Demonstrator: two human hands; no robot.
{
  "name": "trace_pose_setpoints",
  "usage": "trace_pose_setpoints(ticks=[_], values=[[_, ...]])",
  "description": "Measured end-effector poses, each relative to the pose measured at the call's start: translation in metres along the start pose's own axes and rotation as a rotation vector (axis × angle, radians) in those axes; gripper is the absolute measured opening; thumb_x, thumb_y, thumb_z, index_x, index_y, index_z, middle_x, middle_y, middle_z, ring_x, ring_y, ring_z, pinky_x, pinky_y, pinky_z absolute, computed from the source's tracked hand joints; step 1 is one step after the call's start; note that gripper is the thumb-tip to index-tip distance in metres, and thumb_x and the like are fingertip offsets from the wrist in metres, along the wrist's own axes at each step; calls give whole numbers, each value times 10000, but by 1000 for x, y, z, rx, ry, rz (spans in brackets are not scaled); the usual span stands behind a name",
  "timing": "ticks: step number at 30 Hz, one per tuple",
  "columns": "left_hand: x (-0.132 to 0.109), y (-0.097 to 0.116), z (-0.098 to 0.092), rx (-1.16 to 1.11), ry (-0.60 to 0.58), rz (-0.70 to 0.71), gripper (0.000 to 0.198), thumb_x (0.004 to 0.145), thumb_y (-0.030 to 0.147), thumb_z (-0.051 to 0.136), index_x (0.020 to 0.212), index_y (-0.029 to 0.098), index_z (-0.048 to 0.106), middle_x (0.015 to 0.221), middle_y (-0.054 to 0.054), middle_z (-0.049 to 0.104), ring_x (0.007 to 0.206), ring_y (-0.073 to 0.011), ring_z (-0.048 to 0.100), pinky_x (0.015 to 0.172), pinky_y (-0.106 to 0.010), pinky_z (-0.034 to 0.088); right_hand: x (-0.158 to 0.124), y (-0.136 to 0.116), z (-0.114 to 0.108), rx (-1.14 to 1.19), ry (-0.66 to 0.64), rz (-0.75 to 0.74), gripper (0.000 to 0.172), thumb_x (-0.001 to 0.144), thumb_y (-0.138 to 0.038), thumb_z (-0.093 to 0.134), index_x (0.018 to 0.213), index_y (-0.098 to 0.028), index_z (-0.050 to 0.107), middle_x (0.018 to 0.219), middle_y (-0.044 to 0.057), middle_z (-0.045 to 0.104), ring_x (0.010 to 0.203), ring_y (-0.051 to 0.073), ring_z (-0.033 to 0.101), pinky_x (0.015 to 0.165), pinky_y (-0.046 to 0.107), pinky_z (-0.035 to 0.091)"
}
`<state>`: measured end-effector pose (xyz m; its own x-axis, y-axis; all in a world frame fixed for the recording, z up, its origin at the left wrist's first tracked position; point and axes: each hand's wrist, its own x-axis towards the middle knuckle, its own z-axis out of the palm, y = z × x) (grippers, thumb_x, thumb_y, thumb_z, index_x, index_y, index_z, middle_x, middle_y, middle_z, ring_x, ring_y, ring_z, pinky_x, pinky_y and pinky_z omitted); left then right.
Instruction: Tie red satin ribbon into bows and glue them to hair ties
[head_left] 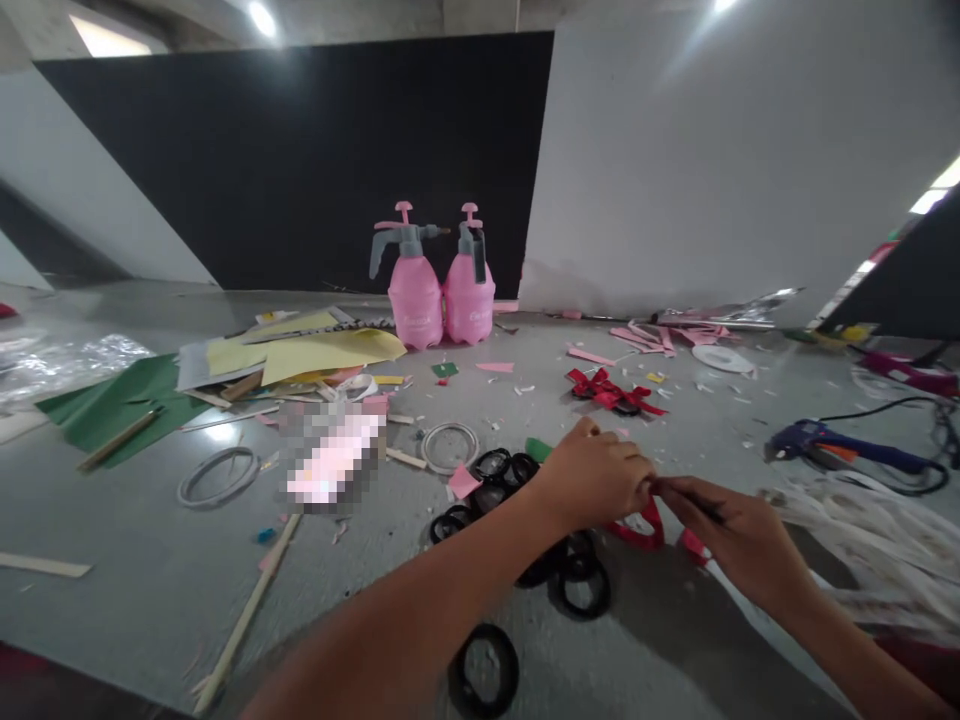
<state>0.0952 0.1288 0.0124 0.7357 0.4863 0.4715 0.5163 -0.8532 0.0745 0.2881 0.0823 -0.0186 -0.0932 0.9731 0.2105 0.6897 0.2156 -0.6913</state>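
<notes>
Above the right middle of the table, my left hand [600, 478] and my right hand [731, 530] meet, fingertips almost touching. Both are closed in a pinch on a red ribbon [651, 530], which hangs in a loop below the left fingers. The pinched part is mostly hidden by the fingers. Several black rings [585, 588] lie beneath and beside my left forearm, and a single black ring [487, 670] sits nearer the front edge. Beyond my hands rest red ribbon bows [611, 390] on dark rings.
Two pink spray bottles [417, 302] stand at the back. At the right lie a blue glue gun [847, 445] with its cable and clear plastic wrapping [885, 540]. Paper sheets [322, 355], wire coils [217, 478], wooden sticks [255, 610] and scraps cover the left.
</notes>
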Motion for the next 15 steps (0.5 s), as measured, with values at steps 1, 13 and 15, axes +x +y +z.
trace_pose_setpoints(ticks=[1, 13, 15], values=[[-1, -1, -1, 21, 6, 19, 218, 865, 277, 444, 880, 186, 641, 911, -37, 680, 837, -185, 595, 834, -374, 328, 0, 1, 1, -12, -4, 15, 358, 812, -455, 507, 988, -214, 705, 851, 41, 724, 806, 211, 672, 630, 223, 521], [-3, -8, -2, 62, 14, 41, 254, 890, 280, 413, 867, 197, 652, 912, -36, 684, 801, -168, 597, 816, -376, 330, 1, 1, 2, -80, 12, 69, 382, 790, -505, 509, 970, -232, 707, 863, 40, 720, 737, 212, 671, 669, 278, 539], [-3, -6, -5, 92, 19, 62, 252, 888, 264, 417, 837, 192, 654, 899, -41, 683, 795, -166, 595, 833, -383, 325, 0, 0, 2, -76, 5, 80, 385, 785, -510, 512, 962, -231, 710, 878, 41, 719, 763, 216, 673, 664, 272, 538]])
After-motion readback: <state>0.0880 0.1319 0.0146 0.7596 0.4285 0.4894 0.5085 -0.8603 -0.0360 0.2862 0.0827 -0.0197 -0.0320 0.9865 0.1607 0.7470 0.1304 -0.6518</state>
